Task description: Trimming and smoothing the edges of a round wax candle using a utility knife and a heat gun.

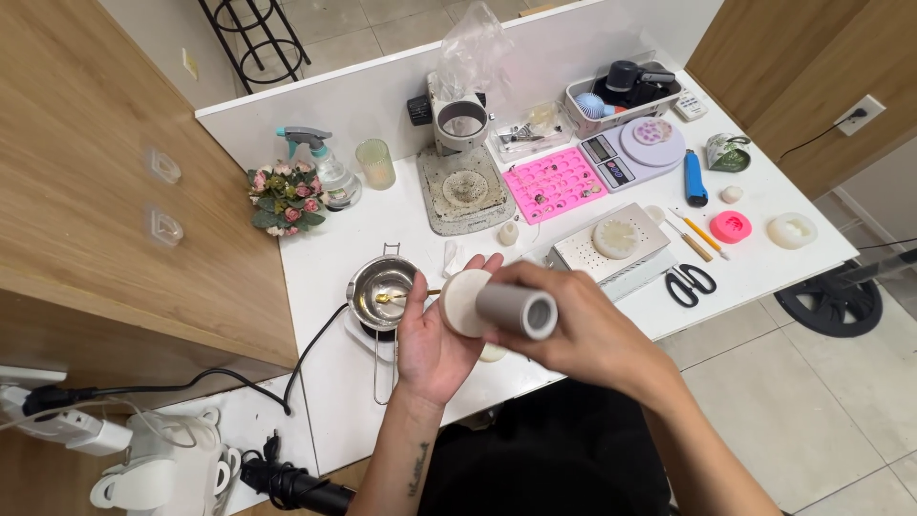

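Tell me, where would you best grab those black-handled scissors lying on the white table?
Probably by the black loop handles of the scissors, coming from above. They lie flat on the white table near its front edge, handles toward the person and blades pointing back at the pencils. The loops are the widest part, and the space around them is open.

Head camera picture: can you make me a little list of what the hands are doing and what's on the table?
left hand: holds a round white disc
right hand: grips a grey cylinder tool against the disc
behind hands: small metal pot with a spoon
table: white
also there: pink mould tray, kitchen scale, black scissors, spray bottle, flower posy
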